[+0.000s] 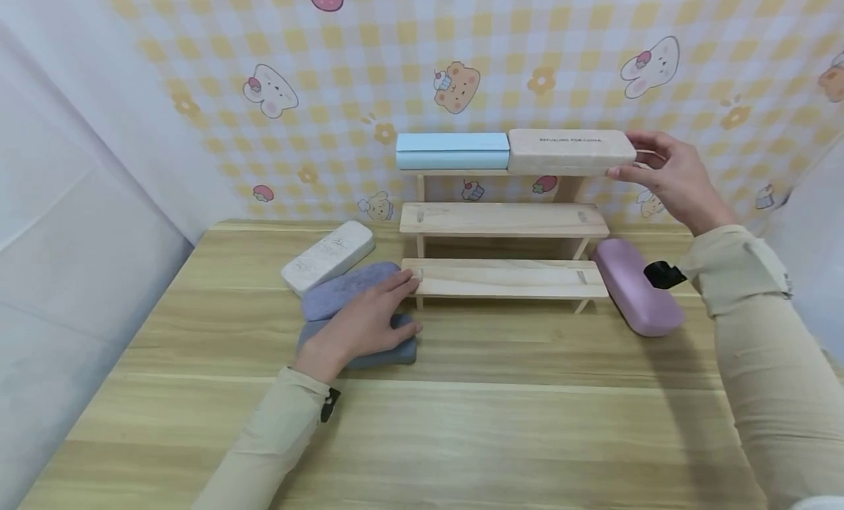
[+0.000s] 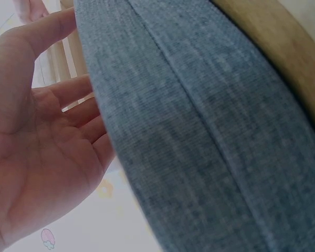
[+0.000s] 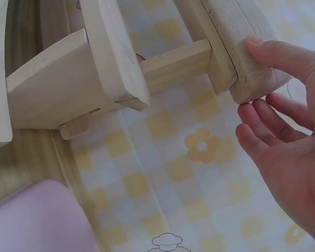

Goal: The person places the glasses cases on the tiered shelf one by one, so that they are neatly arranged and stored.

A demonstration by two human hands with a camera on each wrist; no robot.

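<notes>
A beige glasses case (image 1: 572,152) with dark lettering lies on the top step of a three-step wooden rack (image 1: 504,279). At its right end my right hand (image 1: 682,176) pinches it, thumb on the front and fingers round the end; the right wrist view shows the same grip on the beige case (image 3: 247,47). A light-blue glasses case (image 1: 452,152) sits against its left end. My left hand (image 1: 365,323) reaches over a grey-blue glasses case (image 1: 382,355), its fingers extended to the left end of the lowest step. That fabric case (image 2: 194,131) fills the left wrist view.
Left of the rack, a white patterned glasses case (image 1: 330,257) and a lavender-blue one (image 1: 349,289) lie on the wooden table (image 1: 461,437). A purple glasses case (image 1: 636,286) lies by the rack's right side. Behind hangs a yellow checked cloth (image 1: 369,48).
</notes>
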